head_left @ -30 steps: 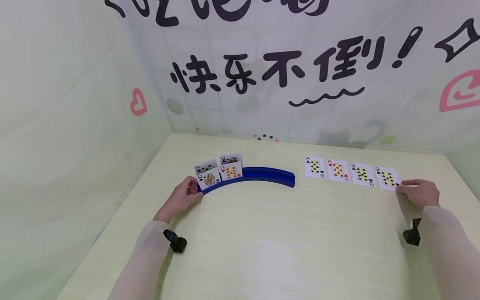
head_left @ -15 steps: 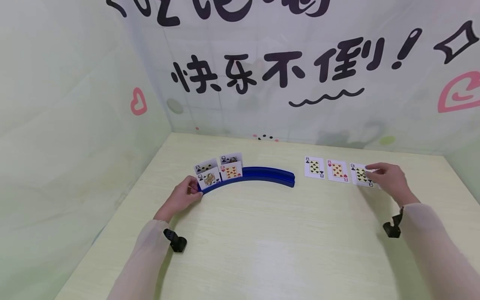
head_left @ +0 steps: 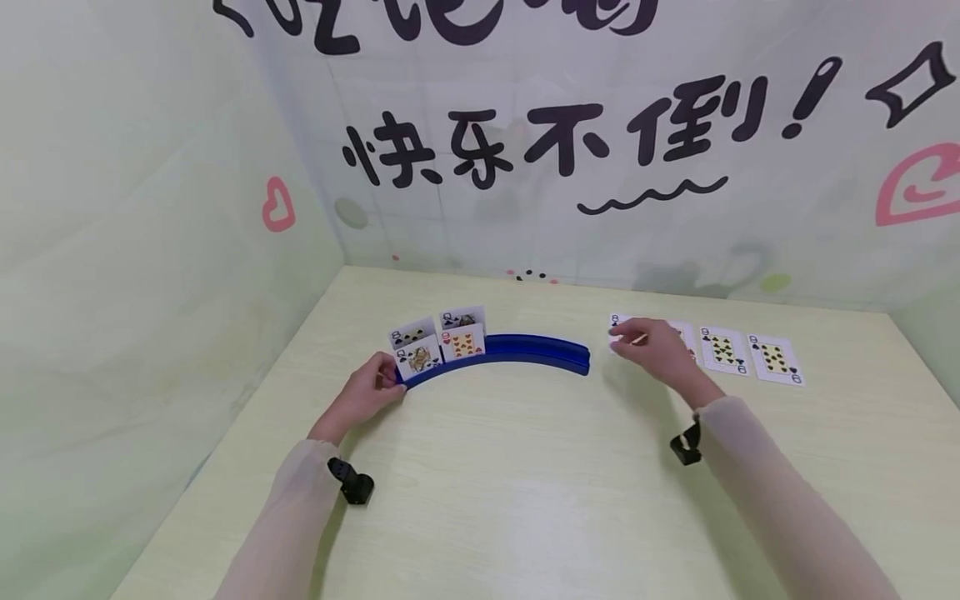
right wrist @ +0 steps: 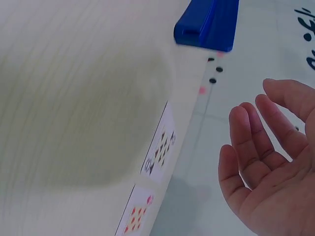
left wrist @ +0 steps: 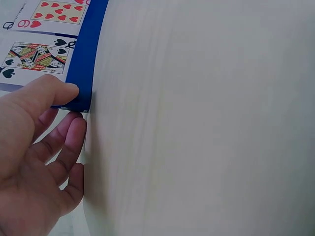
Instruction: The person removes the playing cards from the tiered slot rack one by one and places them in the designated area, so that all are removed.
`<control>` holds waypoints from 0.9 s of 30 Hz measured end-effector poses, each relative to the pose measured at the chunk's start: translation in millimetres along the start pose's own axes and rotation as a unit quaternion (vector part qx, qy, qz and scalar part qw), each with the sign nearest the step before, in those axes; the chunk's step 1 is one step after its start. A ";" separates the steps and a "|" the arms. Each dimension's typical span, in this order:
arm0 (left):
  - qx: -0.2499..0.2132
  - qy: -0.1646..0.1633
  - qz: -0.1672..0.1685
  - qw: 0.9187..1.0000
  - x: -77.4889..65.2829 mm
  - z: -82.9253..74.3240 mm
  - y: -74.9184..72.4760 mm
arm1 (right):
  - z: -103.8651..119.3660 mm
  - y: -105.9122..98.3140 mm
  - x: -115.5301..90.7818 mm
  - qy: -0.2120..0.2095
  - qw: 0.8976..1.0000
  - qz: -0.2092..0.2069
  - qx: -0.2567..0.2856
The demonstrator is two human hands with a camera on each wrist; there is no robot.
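My left hand holds the left end of a curved blue card holder. In the left wrist view its thumb lies on the holder's front, with the fingers by the end. Playing cards stand in the holder in two rows: a queen of spades and a red heart card in front, two more partly hidden behind. My right hand, fingers loosely bent and holding nothing, hovers above the two leftmost cards of a face-up row. The right wrist view shows a black-suited card and a red one below it.
Two more black-suited cards, one beside the other, lie face up at the right. A pale wooden table bears everything. Printed cloth walls rise at its back and sides.
My right hand has moved left from the rightmost card, across the row, to above the leftmost cards. The left hand, the holder and the cards stay in place.
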State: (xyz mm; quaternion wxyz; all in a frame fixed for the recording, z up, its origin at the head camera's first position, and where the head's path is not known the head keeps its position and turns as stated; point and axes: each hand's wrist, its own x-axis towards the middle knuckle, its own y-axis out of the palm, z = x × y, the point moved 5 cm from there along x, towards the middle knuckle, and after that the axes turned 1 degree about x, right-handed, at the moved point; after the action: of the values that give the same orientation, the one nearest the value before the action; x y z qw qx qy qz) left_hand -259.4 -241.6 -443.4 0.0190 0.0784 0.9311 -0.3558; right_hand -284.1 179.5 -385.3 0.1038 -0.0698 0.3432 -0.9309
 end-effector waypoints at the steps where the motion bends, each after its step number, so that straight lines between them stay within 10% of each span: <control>1: 0.000 -0.001 0.001 1.000 0.0 0.0 -0.2 | 5.7 7.1 2.6 -0.004 1.000 0.006 0.009; 14: 0.005 -0.006 0.003 1.000 -1.8 -2.8 0.3 | 60.6 91.3 28.5 -0.022 0.995 0.077 0.062; 27: 0.004 -0.002 0.002 1.000 -0.2 0.6 0.8 | 74.4 131.8 50.6 0.012 0.995 0.081 0.058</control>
State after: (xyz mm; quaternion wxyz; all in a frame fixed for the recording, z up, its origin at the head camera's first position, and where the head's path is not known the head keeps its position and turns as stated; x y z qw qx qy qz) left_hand -259.1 -241.5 -444.3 0.0211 0.0794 0.9296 -0.3593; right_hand -299.0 22.9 -412.3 0.1783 -0.0247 0.2939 -0.9388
